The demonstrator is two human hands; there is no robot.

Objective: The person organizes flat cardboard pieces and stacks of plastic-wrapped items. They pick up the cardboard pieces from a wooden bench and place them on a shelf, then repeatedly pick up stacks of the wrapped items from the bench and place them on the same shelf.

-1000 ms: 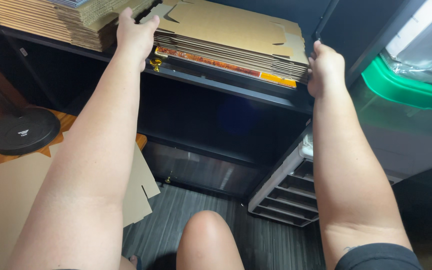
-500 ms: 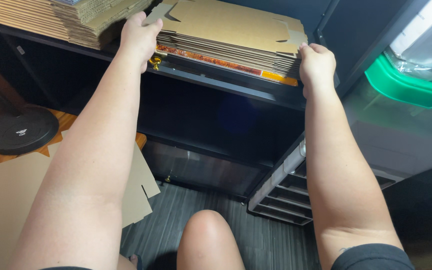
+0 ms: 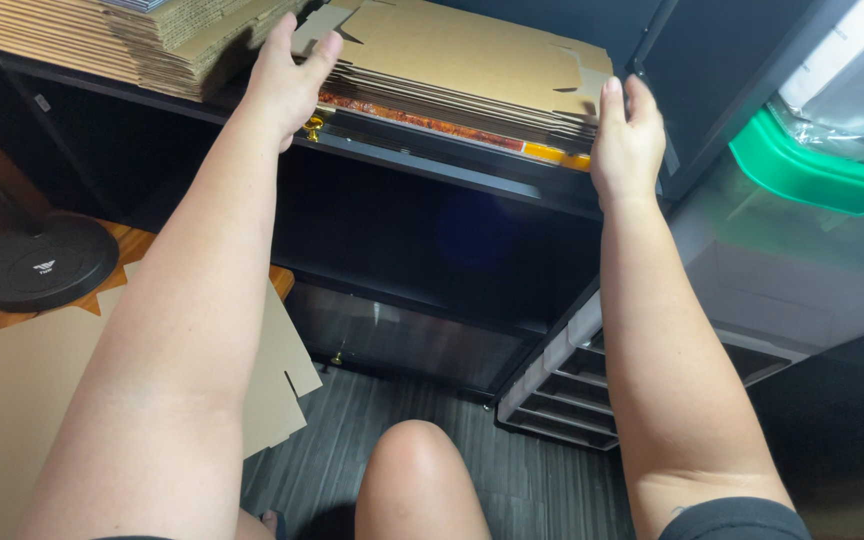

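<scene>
Compared to half a second back, the right hand (image 3: 628, 140) has slid a bit lower on the right end of the flat cardboard stack (image 3: 462, 70), and its fingers now sit straight up and close together against the stack's edge instead of curling over the corner. The left hand (image 3: 290, 75) is pretty much where it was, at the stack's left end, fingers spread a little and laid on the top sheet, thumb out toward the middle. Neither hand is really pinching anything, more like bracing both ends.

The stack lies on the black shelf (image 3: 432, 160), right at its front edge, with an orange strip (image 3: 422, 122) showing underneath. Another cardboard pile (image 3: 102, 40) sits just beside it at the shelf's left end, almost touching.

Under the shelf it's open and dark. Lower right there's a drawer unit (image 3: 572, 390). A green-lidded bin (image 3: 812, 170) is off to the right, contents too blurry to tell. Loose cardboard (image 3: 12, 400) and a black disc (image 3: 42, 262) lie at the lower left.
</scene>
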